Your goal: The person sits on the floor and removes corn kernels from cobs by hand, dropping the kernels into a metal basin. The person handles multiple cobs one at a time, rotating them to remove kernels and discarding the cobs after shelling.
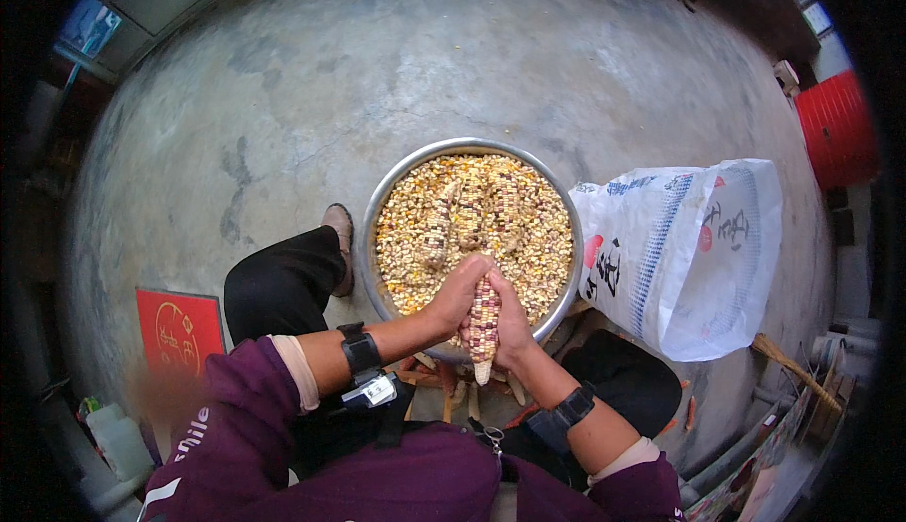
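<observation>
Both of my hands grip one ear of dried corn [484, 320] over the near side of a metal basin [366, 239]. My left hand [456, 295] wraps it from the left, and my right hand [511, 317] closes on it from the right, thumbs together at the upper end. The ear has cream and purple kernels, and its pale tip points toward my body. Loose corn kernels [403, 217] fill the basin. Three more ears lie on them: a dark-speckled ear [437, 228] at left, a middle ear [471, 210], and a reddish-speckled ear [505, 203] at right.
A white woven sack [651, 253] lies on the concrete floor [340, 83] right of the basin. Bare cobs [460, 394] lie beneath the basin's near edge. A red mat [177, 327] is at left, a red container [839, 129] at far right, and a straw broom [796, 370] at lower right.
</observation>
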`<state>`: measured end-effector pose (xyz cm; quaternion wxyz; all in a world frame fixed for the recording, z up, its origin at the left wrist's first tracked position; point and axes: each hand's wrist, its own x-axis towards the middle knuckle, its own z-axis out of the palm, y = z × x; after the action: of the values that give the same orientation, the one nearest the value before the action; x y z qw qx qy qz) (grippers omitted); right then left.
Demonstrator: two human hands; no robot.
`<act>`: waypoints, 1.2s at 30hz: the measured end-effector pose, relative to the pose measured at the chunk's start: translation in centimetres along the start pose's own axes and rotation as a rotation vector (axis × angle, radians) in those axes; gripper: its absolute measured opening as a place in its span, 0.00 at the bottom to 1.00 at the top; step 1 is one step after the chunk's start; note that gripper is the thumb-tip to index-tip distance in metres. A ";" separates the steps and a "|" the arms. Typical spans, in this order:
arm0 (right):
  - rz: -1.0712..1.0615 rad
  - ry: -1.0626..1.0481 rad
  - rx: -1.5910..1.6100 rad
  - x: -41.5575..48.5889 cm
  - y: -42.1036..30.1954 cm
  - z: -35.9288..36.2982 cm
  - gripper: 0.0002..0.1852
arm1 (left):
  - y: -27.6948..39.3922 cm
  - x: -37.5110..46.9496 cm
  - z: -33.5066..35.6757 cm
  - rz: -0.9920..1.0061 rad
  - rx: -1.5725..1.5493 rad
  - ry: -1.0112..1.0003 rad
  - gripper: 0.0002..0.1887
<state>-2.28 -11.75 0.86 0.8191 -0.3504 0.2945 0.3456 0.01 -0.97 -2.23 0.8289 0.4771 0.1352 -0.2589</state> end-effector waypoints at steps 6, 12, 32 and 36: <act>-0.105 -0.151 0.150 0.1 -0.8 -0.7 0.17 | 0.5 -0.2 -0.9 -0.160 -0.136 -0.124 0.16; -0.106 -0.085 0.060 0.2 -1.1 -0.9 0.19 | 1.6 -0.6 -0.4 -0.053 -0.102 -0.205 0.16; -0.305 0.008 -0.239 0.0 1.2 -0.7 0.23 | -0.7 -0.2 -0.4 0.195 0.268 0.001 0.17; -0.535 0.037 -0.593 0.8 1.8 -1.1 0.23 | -0.1 -0.5 -0.1 0.189 0.273 0.032 0.19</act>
<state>-3.49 -11.42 -1.04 0.7380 -0.6423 0.0951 0.1836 -0.48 -0.73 -2.08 0.7747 0.6000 0.0664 -0.1881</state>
